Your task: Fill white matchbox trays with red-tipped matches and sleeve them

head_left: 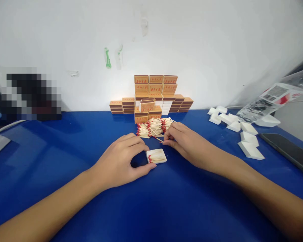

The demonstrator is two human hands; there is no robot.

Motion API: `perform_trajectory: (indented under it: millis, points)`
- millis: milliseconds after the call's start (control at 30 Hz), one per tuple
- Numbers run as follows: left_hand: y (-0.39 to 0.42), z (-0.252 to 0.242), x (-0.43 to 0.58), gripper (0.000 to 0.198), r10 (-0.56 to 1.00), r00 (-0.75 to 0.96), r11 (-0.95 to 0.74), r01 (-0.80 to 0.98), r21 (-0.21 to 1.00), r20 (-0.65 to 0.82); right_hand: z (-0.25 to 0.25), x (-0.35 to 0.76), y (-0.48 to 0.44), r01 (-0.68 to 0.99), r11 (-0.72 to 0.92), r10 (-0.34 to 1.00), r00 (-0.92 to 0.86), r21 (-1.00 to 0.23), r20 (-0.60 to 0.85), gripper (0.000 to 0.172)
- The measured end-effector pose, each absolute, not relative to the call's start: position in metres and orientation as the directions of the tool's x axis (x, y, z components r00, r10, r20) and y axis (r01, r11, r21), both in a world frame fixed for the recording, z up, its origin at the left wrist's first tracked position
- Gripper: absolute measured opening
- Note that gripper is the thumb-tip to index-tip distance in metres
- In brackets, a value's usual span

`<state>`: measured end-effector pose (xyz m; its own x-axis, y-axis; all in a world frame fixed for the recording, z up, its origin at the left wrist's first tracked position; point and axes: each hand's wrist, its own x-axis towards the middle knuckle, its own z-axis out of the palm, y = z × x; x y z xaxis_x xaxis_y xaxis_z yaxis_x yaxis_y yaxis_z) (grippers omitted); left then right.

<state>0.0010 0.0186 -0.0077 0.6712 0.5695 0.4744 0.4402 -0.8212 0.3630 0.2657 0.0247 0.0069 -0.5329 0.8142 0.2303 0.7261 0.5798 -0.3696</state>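
I'm edge-gripping a likely crushable tray point(157, 156) with left fingers point(141, 147), right fingers point(168, 143) pinching a match point(159, 139) at its twelve o'clock.

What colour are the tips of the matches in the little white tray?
The tips of the matches in the white tray are red, seen in the head view.

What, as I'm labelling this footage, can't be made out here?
All in the head view:
Match pile: exact count; matches overlap.
Right hand: whether its fingertips grip the match beside them; too small.
Dark object, far left: what it is; pixelated.
Phone: near end; cut off by the right edge.
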Motion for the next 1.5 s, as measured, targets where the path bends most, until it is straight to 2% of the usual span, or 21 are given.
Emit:
perform_trajectory:
  millis: [133,267,433,533,733,900,1000,1133,1200,1300,1500]
  points:
    - [0.018,-0.008,0.002,0.022,0.57,0.664,-0.821,0.442,0.361,0.484,0.011,0.253,0.01,0.671,0.625,0.779,-0.575,-0.399,0.252,0.013]
    - [0.018,-0.008,0.002,0.023,0.561,0.669,-0.827,0.435,0.355,0.486,0.009,0.241,0.001,0.63,0.686,0.727,-0.617,-0.364,0.301,0.012]
    - [0.018,-0.008,0.002,0.021,0.564,0.667,-0.825,0.441,0.352,0.487,0.009,0.255,0.014,0.712,0.645,0.751,-0.52,-0.279,0.408,0.011]
    - [0.018,-0.008,0.001,0.02,0.569,0.664,-0.822,0.448,0.351,0.485,0.005,0.262,0.022,0.772,0.586,0.797,-0.494,-0.247,0.347,0.008]
    - [0.018,-0.008,0.001,0.021,0.575,0.667,-0.818,0.457,0.349,0.474,-0.001,0.262,0.025,0.786,0.54,0.841,-0.484,-0.303,0.243,0.015]
    - [0.02,-0.01,0.001,0.025,0.608,0.642,-0.794,0.499,0.347,0.468,0.011,0.255,0.015,0.716,0.6,0.8,-0.53,-0.358,0.282,0.011]
    - [0.02,-0.01,0.001,0.024,0.595,0.651,-0.804,0.482,0.348,0.472,0.012,0.251,0.01,0.681,0.63,0.776,-0.578,-0.373,0.254,0.009]
    - [0.018,-0.008,0.002,0.021,0.574,0.67,-0.819,0.449,0.358,0.472,0.006,0.255,0.017,0.696,0.633,0.773,-0.537,-0.34,0.338,0.011]
    - [0.017,-0.007,0.002,0.022,0.563,0.684,-0.824,0.427,0.372,0.463,0.002,0.257,0.022,0.702,0.64,0.763,-0.535,-0.312,0.363,0.019]
    - [0.015,-0.007,0.003,0.022,0.558,0.695,-0.826,0.412,0.385,0.453,-0.004,0.257,0.025,0.692,0.668,0.742,-0.59,-0.273,0.318,0.032]
    - [0.016,-0.008,0.002,0.022,0.557,0.69,-0.827,0.415,0.378,0.462,-0.006,0.258,0.025,0.68,0.675,0.737,-0.606,-0.285,0.299,0.025]
